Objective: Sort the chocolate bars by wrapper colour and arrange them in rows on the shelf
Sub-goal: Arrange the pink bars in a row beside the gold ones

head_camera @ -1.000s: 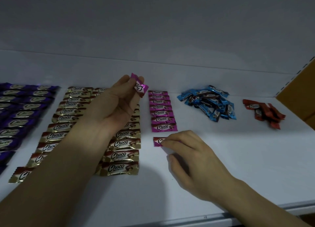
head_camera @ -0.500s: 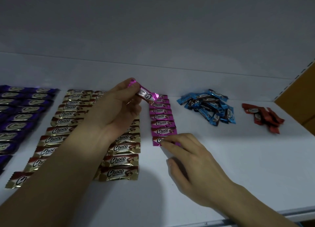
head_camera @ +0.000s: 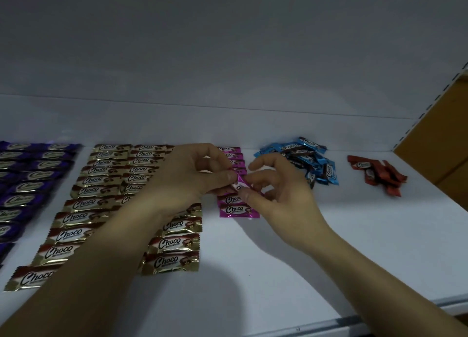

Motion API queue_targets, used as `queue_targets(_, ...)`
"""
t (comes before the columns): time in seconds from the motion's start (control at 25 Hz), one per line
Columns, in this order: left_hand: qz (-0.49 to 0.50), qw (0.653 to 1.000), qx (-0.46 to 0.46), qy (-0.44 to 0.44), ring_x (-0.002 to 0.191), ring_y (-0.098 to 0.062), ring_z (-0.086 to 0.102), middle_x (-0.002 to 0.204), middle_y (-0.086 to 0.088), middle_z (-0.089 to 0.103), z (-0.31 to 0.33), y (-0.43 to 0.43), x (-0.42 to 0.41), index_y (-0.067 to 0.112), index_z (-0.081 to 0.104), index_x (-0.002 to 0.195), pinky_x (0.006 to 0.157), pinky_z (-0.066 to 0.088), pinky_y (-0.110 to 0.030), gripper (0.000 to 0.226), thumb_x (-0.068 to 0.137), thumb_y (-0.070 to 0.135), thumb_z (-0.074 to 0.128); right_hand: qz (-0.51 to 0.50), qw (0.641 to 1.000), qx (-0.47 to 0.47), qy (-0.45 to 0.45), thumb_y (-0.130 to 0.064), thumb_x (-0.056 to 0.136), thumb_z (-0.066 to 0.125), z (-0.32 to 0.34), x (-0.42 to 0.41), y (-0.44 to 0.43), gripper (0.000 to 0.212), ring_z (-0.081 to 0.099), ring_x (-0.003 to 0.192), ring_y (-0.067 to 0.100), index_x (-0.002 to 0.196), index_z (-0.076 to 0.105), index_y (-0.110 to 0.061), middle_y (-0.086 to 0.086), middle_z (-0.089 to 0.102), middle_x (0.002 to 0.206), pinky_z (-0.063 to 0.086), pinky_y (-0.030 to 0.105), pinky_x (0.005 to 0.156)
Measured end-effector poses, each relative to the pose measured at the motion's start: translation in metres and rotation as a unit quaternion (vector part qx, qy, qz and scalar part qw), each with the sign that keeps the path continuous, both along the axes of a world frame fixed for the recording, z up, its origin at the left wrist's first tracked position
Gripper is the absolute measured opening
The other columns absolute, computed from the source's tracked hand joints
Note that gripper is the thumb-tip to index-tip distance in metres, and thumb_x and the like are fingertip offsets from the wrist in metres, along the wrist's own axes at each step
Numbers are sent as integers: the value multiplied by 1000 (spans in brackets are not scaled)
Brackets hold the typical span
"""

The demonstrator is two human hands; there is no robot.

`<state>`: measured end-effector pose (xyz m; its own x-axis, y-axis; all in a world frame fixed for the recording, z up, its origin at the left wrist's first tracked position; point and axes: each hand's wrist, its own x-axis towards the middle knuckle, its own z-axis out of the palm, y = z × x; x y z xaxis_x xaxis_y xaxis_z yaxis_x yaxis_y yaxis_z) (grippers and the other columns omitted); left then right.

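Observation:
Both hands meet over a column of pink chocolate bars (head_camera: 238, 210) on the white shelf (head_camera: 329, 248). My left hand (head_camera: 192, 172) pinches one end of a single pink bar (head_camera: 239, 184). My right hand (head_camera: 276, 189) pinches the same bar's other end between thumb and fingers. The bar hangs just above the pink column. Two columns of gold bars (head_camera: 101, 192) lie to the left, partly hidden by my left forearm. Purple bars (head_camera: 22, 182) lie in rows at the far left.
A loose heap of blue bars (head_camera: 304, 162) lies right of the pink column, and a small heap of red bars (head_camera: 377, 174) further right. A brown cardboard box (head_camera: 445, 144) stands at the right end. The shelf's front edge (head_camera: 354, 319) runs below my arms.
My right hand left the lowest pink bar lying in the column and rose to the bar in my left hand. My left hand lowered that bar toward the column.

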<state>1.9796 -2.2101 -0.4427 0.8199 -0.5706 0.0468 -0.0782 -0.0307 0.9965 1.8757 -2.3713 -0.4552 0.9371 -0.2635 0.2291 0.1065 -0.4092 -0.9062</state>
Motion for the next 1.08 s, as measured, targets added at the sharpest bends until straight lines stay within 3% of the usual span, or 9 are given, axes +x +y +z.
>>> queue_targets(0.08, 10, 998, 25, -50, 72, -20, 73, 80, -13, 74, -2, -1, 0, 10, 71, 85, 63, 57, -23, 6, 85, 13, 76, 38, 999, -22, 32, -9, 85, 78, 6, 1, -2, 44, 67, 75, 18, 114, 56, -33, -2, 73, 88, 58, 44, 68)
queue_targets(0.12, 27, 990, 74, -121, 75, -14, 72, 81, -4, 74, -4, 0, 1, 15, 71, 85, 66, 57, -22, 6, 89, 20, 73, 46, 998, -24, 46, -5, 85, 76, 9, -2, -7, 47, 68, 74, 20, 117, 56, -33, -2, 72, 86, 59, 42, 67)
queue_targets(0.2, 65, 933, 197, -294, 81, -1, 66, 86, 12, 72, -12, 3, 6, 27, 69, 89, 76, 51, -16, 7, 94, 30, 66, 44, 997, 5, 60, 5, 85, 72, 11, -12, -17, 45, 71, 74, 24, 115, 61, -28, -3, 70, 83, 61, 37, 66)
queue_targets(0.28, 76, 891, 253, -368, 91, -2, 61, 100, 12, 69, -16, 5, 9, 28, 68, 100, 84, 47, -22, 8, 97, 29, 61, 38, 997, 7, 64, 7, 84, 72, 3, -24, -22, 28, 72, 72, 20, 98, 67, -17, -3, 71, 80, 56, 27, 65)
queue_targets(0.4, 67, 871, 314, -372, 106, -14, 58, 115, 5, 64, -25, 4, 14, 26, 67, 115, 92, 47, -32, 19, 98, 29, 59, 18, 995, -57, 76, -4, 85, 75, -23, -40, -9, 19, 65, 70, 10, 80, 69, -21, -3, 72, 81, 49, 23, 63)
queue_targets(0.52, 59, 867, 336, -365, 115, -17, 54, 123, 3, 62, -27, 4, 14, 26, 65, 119, 97, 46, -35, 22, 98, 31, 59, -27, 953, -293, -76, -17, 88, 67, -39, -51, -2, 8, 58, 93, 8, 91, 70, -24, -12, 63, 97, 44, 19, 79)
queue_targets(0.6, 62, 864, 342, -364, 117, -18, 53, 124, 3, 61, -26, 4, 13, 26, 65, 119, 99, 46, -36, 23, 98, 30, 58, 2, 928, -355, -118, -20, 90, 61, -41, -56, -1, 11, 54, 96, 8, 95, 70, -18, -9, 60, 100, 45, 25, 81)
queue_targets(0.76, 55, 853, 368, -366, 118, -19, 52, 123, 2, 61, -26, 4, 13, 26, 65, 121, 99, 47, -40, 24, 99, 31, 57, 59, 913, -400, -64, -19, 92, 60, -46, -56, 2, 18, 55, 94, 8, 107, 70, -18, -10, 63, 104, 49, 31, 79)
queue_targets(1.08, 56, 847, 385, -364, 125, -21, 46, 126, 4, 59, -29, 3, 11, 27, 63, 122, 104, 42, -42, 25, 98, 34, 57, 43, 908, -414, -49, -22, 91, 60, -45, -58, 3, 28, 55, 105, 5, 118, 66, -21, -11, 61, 117, 52, 27, 87)
